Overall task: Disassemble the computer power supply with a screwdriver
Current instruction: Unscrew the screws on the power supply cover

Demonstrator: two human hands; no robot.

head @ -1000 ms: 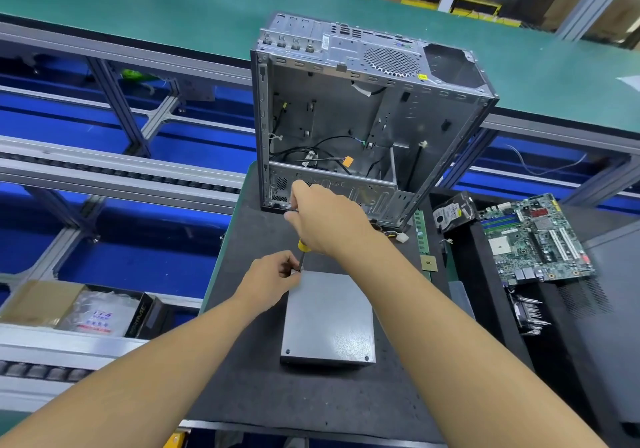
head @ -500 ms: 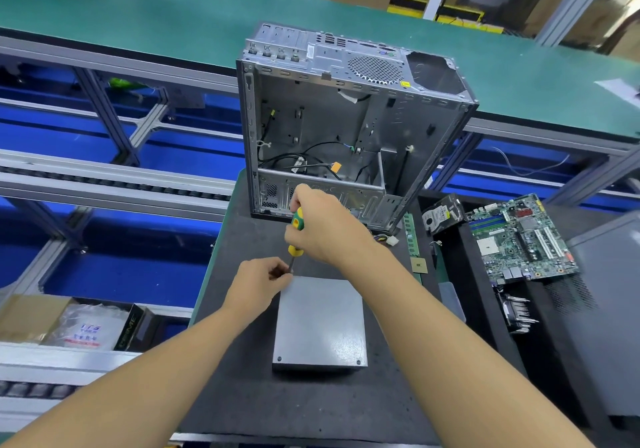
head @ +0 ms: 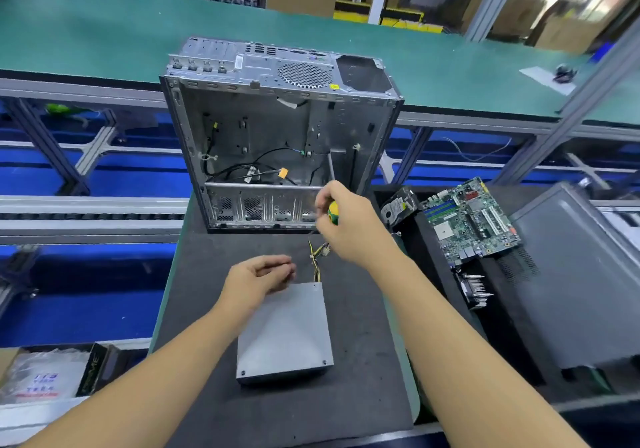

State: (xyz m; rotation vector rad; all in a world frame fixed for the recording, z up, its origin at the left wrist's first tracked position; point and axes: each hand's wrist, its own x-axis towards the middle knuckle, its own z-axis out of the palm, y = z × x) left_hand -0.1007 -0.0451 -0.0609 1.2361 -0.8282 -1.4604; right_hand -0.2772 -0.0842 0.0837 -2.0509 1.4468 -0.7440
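The table (head: 363, 361) carries an empty case (head: 277, 129) at 12 o'clock of the power supply (head: 284, 330), which lies flat mid-mat with its lid on and screws (head: 324, 361) in its corners. The right hand (head: 349, 229) clenches the screwdriver (head: 333, 210) above the wires (head: 317, 257) leaving the unit's 12 o'clock edge. The left hand (head: 256, 274) hovers at the 11 o'clock corner, fingers curled; whether they hold anything I cannot tell. Nothing pins the box, so a hard turn may spin it, or the tip may slip and nick the wires.
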